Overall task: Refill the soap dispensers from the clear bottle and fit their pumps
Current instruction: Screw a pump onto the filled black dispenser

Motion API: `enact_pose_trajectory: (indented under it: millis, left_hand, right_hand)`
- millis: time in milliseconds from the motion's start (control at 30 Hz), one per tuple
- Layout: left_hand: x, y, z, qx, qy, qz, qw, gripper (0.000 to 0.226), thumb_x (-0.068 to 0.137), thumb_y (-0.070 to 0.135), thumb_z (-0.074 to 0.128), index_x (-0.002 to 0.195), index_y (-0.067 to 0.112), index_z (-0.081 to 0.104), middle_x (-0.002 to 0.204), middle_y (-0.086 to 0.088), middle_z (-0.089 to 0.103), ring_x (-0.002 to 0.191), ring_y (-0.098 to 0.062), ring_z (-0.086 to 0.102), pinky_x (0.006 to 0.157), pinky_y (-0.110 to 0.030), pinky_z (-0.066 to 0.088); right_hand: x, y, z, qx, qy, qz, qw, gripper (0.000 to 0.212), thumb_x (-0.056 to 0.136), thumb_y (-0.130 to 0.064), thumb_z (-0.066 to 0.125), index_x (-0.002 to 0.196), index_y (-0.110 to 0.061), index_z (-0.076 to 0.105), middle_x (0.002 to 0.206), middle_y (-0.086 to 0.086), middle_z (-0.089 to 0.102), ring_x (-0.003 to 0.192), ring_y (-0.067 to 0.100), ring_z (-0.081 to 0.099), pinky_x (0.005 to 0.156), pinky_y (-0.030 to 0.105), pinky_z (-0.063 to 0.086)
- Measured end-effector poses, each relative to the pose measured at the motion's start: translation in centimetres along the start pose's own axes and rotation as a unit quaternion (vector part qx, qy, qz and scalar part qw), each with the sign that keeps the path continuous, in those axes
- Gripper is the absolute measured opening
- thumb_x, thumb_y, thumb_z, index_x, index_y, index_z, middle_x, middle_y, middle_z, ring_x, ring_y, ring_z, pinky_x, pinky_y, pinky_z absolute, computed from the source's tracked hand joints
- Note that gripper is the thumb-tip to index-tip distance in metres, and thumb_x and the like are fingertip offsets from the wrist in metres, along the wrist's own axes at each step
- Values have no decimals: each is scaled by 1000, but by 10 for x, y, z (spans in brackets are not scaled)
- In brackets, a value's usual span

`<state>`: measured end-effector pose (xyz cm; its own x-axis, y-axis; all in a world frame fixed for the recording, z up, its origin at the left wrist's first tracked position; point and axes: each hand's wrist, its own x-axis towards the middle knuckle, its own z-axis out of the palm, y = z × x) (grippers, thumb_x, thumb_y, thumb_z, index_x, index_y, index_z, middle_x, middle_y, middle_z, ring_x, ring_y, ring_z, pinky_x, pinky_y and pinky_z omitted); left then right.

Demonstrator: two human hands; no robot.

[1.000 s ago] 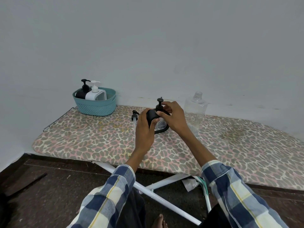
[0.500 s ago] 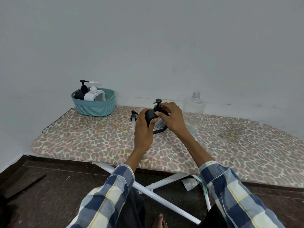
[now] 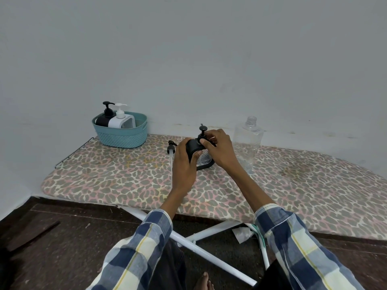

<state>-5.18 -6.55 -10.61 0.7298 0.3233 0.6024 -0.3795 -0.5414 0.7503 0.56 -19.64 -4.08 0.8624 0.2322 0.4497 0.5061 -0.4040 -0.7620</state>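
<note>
Head view: the left hand (image 3: pixel 184 159) is curled round the black shoulder of a dispenser (image 3: pixel 196 151) standing on the ironing board (image 3: pixel 125 181), thumb on the near face. The right hand (image 3: pixel 218 150) pinches the collar of the black pump (image 3: pixel 202 132) seated in the dispenser's neck; the pump head stands above the fingers. The dispenser's lower part is clear with a black base rim. A clear bottle (image 3: pixel 248 141), uncapped and upright, stands just beside the right hand, toward the wall. A loose pump (image 3: pixel 171 147) lies on the board just left of the left hand, its tube pointing toward the near edge. At the board's far left corner a teal basket (image 3: pixel 121 135) holds a black dispenser (image 3: pixel 103 120) and a white dispenser (image 3: pixel 119 121), both with pumps fitted.
</note>
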Motion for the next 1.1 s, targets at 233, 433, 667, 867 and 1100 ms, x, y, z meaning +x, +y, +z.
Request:
enact_pose_trajectory:
  millis: [233,433,667,867,1100]
  left_hand:
    - [0,1,-1,-20,5,-15,1000,48,109,46,56,151,24,45,144,3,54,120,-9,56,93,-11,45]
    - [1,-1,0,-16,0,-11,1000,49,110,49,54,151,25,44,144,2,53,119,-9,55,94,-14,47]
    - [-1,3,-2,-17,4,-12,1000,46,110,44,56,150,25,45,143,4,54,119,-9,56,94,-11,45]
    - [-1,5,-3,-23,5,-20,1000,48,110,44,55,152,24,43,146,4,52,119,-2,52,93,0,38]
    - [0,3,-2,-25,4,-19,999,48,110,45,56,151,22,45,143,0,55,119,-11,58,91,-6,44]
  right_hand:
    - [-5,-8,2,12,32,-12,999,38,90,-38,79,116,-22,57,98,-3,65,97,15,64,80,26,54]
    - [4,-6,-7,6,-19,-12,1000,25,97,-16,72,122,-11,76,113,6,64,102,22,67,87,18,52]
    - [-1,0,6,44,75,9,996,31,84,-34,88,98,-15,68,94,-5,68,93,11,65,77,15,50]
    - [1,3,2,35,-28,16,999,34,100,-28,69,134,-19,70,122,-2,60,129,23,47,110,43,48]
    - [1,-1,8,-28,33,11,999,29,96,-26,75,123,-16,70,117,-3,66,126,25,46,100,43,50]
